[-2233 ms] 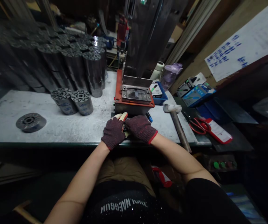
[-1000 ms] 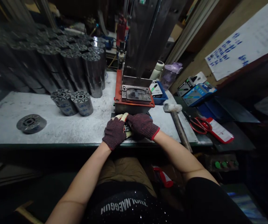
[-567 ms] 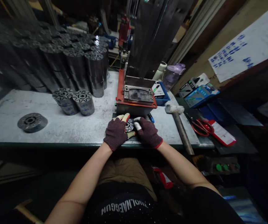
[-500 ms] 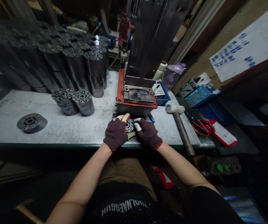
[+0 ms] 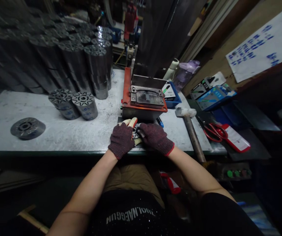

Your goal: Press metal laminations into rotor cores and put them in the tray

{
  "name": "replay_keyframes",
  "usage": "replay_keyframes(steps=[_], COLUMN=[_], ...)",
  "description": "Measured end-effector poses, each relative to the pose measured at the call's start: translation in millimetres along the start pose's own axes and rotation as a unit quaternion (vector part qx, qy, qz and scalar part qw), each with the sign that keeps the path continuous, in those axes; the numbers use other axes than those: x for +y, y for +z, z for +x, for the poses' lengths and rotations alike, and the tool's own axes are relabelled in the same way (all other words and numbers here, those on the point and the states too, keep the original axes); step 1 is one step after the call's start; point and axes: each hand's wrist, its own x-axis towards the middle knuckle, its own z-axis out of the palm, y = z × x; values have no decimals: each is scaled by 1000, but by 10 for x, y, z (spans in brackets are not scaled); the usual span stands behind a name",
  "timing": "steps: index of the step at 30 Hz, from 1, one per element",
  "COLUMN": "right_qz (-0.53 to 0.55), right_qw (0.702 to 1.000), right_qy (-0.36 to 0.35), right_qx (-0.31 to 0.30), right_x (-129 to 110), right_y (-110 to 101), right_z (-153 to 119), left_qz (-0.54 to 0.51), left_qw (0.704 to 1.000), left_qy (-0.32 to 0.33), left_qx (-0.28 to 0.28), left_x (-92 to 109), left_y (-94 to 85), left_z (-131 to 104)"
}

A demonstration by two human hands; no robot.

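Steadying the slotted metal core [image 5: 135,132], the left hand [image 5: 122,138] grasps it and should brace it firmly opposite the right hand [image 5: 155,137], whose grip I cannot tell.

One slotted metal core [image 5: 135,131], round and grey, lies with its dark-slotted, ring-centred face upward toward the near edge of the bench [image 5: 91,141], just nearer than the orange-rimmed fixture [image 5: 141,113], its left side within the left hand [image 5: 121,139], its right side hidden by the right hand [image 5: 155,137].

Light is dim, glinting off stacked cylinders [image 5: 68,62], and outer edges blur.
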Motion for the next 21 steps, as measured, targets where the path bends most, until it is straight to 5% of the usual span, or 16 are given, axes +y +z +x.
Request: replay_keyframes(steps=[8,11,15,21], right_qz=[-53,-38,-73,-63], right_qw=[995,998,968,966], right_qy=[20,48,80,1], right_qx=[-77,18,227,251], right_x=[-131,-19,205,331], right_y=[-248,-254,-368,-513], right_z=[141,143,278,632], left_qz=[7,10,14,46], left_qw=[1000,999,999,996], left_qy=[-19,-42,28,66], left_qx=[20,33,18,-23], left_x=[3,8,27,33], left_y=[-13,-34,-49,-48], left_z=[-4,-19,-36,-12])
